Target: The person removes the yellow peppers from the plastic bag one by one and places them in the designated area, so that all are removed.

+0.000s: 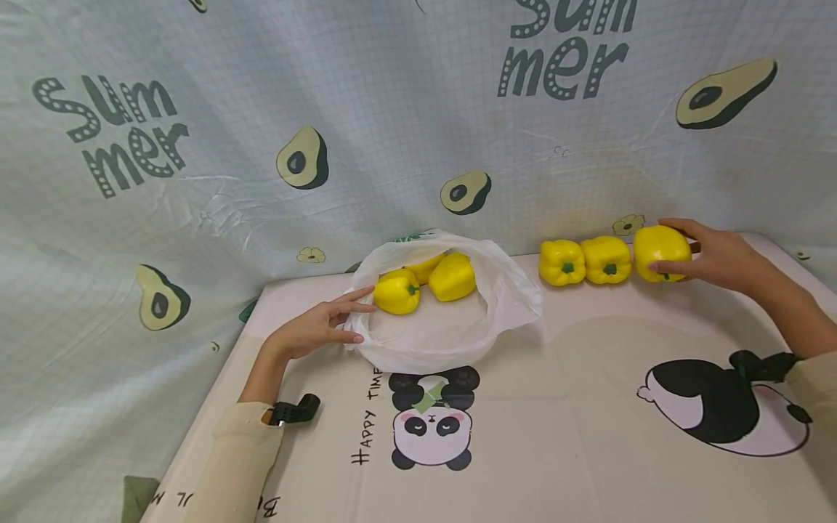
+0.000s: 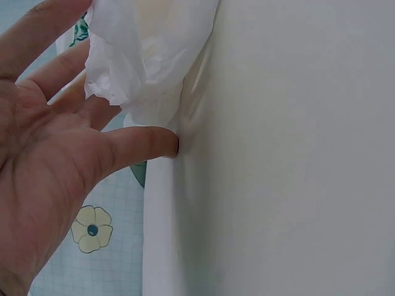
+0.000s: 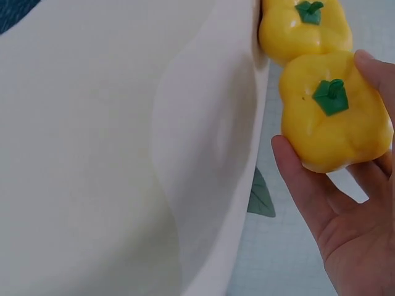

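Observation:
My right hand (image 1: 726, 258) grips a yellow bell pepper (image 1: 660, 250) with a green stem, at the right end of a row. Thumb and fingers sit on opposite sides of this pepper (image 3: 336, 117) in the right wrist view. Left of it stand two more yellow bell peppers (image 1: 562, 263) side by side. The left hand (image 1: 314, 327) touches the left rim of a white plastic bag (image 1: 418, 356), fingers spread and nearly straight. Inside the bag's wide mouth lie two yellow bell peppers (image 1: 453, 277), with another yellow thing partly hidden behind them.
The pale table (image 1: 556, 436) has a printed cover with a panda (image 1: 431, 428) and a black-and-white figure at right. Behind its back edge hangs a light curtain (image 1: 392, 109) printed with avocados.

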`<state>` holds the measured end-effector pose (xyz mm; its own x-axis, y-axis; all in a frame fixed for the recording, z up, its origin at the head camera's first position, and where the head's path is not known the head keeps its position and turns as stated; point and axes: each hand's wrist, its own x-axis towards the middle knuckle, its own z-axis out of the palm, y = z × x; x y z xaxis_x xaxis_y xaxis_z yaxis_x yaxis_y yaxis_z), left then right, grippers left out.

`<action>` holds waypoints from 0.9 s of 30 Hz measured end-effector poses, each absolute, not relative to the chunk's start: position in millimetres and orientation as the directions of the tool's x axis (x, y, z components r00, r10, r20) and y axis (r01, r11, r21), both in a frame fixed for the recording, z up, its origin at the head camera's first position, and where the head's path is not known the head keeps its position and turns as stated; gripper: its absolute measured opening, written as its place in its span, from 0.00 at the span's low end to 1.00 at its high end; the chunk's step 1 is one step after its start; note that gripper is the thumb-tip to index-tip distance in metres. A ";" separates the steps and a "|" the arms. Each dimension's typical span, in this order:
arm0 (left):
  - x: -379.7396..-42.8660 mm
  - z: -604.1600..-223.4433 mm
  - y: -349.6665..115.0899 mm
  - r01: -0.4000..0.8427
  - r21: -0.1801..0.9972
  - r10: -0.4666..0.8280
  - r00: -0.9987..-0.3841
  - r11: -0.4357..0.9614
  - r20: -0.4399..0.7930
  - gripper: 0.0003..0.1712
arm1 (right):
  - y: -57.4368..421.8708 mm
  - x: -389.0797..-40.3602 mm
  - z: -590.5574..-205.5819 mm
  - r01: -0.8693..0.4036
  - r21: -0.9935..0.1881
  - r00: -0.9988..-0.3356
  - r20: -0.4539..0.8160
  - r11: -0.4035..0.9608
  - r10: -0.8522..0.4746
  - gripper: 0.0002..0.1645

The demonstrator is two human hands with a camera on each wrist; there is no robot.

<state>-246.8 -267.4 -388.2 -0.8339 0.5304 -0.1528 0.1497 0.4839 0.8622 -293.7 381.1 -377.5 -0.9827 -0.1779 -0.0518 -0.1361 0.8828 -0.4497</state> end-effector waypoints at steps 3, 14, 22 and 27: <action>-247.3 -388.3 -267.3 0.151 0.862 0.531 -0.834 0.484 -0.152 0.35 | 382.2 -294.2 -377.9 -0.132 -0.454 -0.983 -0.057 0.881 -0.176 0.61; -248.0 -387.5 -268.4 0.158 0.864 0.543 -0.826 0.477 -0.149 0.35 | 383.6 -296.7 -377.8 -0.123 -0.462 -0.982 -0.071 0.878 -0.175 0.61; -247.8 -387.7 -268.9 0.157 0.863 0.546 -0.823 0.481 -0.154 0.35 | 386.0 -300.0 -381.2 -0.121 -0.498 -0.977 -0.095 0.859 -0.193 0.60; -249.1 -387.2 -269.0 0.158 0.866 0.553 -0.819 0.474 -0.152 0.35 | 389.5 -303.3 -385.5 -0.102 -0.549 -0.970 -0.130 0.830 -0.205 0.59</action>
<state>-249.1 -269.0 -387.2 -0.8192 0.5528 -0.1525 0.1583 0.4736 0.8664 -303.3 389.5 -385.5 -0.9702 -0.2047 -0.1297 -0.1017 0.8299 -0.5485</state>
